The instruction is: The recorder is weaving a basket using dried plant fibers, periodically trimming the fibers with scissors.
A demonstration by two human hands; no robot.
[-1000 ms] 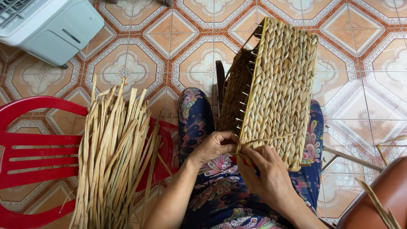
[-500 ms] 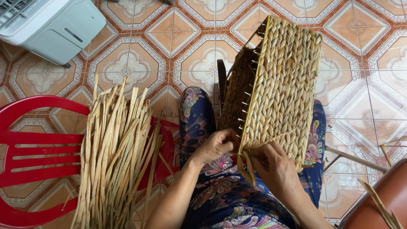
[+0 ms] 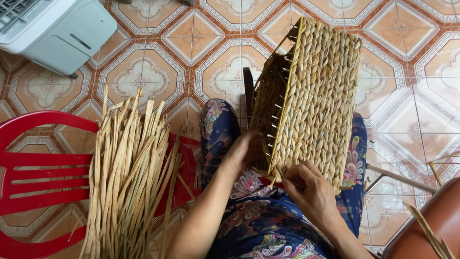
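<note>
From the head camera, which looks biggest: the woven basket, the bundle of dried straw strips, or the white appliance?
Largest to smallest as seen:
1. bundle of dried straw strips
2. woven basket, close to the bundle, so unsure
3. white appliance, cut off by the frame edge

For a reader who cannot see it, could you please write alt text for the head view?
A seated person weaves a straw basket resting on their lap, the left hand at its near edge and the right hand pinching a strand. A bundle of dried straw lies on a red plastic chair above patterned floor tiles.
</note>
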